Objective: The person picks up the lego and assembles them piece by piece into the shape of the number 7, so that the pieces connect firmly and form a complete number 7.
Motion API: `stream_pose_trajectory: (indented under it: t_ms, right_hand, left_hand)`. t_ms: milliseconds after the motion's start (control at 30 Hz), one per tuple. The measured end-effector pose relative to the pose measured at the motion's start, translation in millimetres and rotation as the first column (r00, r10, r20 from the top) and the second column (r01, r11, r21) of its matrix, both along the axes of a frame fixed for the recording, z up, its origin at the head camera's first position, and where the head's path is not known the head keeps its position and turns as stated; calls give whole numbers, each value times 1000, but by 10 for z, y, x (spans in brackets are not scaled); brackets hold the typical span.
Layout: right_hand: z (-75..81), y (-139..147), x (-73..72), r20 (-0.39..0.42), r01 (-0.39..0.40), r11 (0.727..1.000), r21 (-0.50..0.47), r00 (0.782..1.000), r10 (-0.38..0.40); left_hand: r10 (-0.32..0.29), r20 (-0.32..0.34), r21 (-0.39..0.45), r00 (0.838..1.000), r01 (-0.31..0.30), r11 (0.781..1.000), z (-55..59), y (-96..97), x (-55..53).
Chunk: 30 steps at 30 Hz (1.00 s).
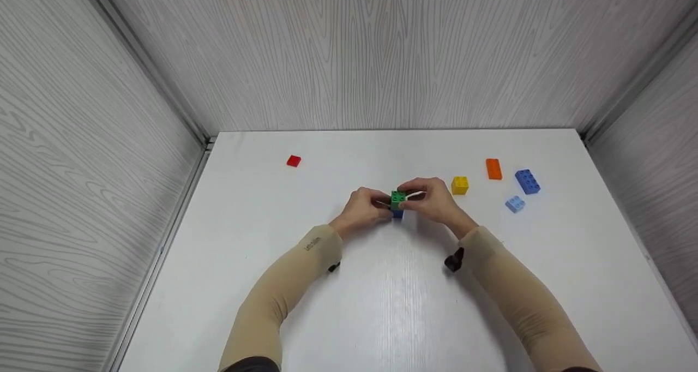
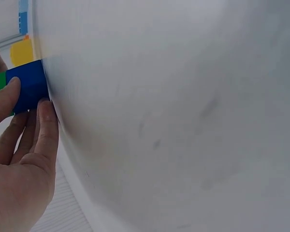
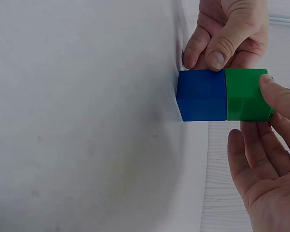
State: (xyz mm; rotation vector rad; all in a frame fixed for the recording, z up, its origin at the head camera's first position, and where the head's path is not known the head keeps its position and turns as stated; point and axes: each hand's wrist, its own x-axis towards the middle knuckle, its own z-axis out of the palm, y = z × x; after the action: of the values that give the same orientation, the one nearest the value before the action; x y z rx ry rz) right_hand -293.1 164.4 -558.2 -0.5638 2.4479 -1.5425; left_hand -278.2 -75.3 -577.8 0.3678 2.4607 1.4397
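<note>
Near the tabletop [image 1: 403,317]'s far left corner lies a red block [image 1: 294,161]. Midway between the side edges, well apart from both, the left hand [image 1: 361,208] pinches a dark blue block [image 3: 203,96], fingers parted to its width. Seen from above, the green block [image 1: 398,199] on top mostly hides it; the left wrist view cuts off the green one. The right hand [image 1: 434,200] pinches that. Rightward lie yellow [image 1: 459,186], orange [image 1: 494,169], light blue [image 1: 515,204] and larger blue [image 1: 527,181] blocks.
</note>
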Motion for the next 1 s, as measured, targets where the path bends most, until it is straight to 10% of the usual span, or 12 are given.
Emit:
stream_pose_trajectory:
  t_ms: [1000]
  right_hand:
    - [41,52,64,-46,-33,998,51,998,36]
  left_hand:
    - [-11,-31,-13,999,11,1000,-22,8,-6]
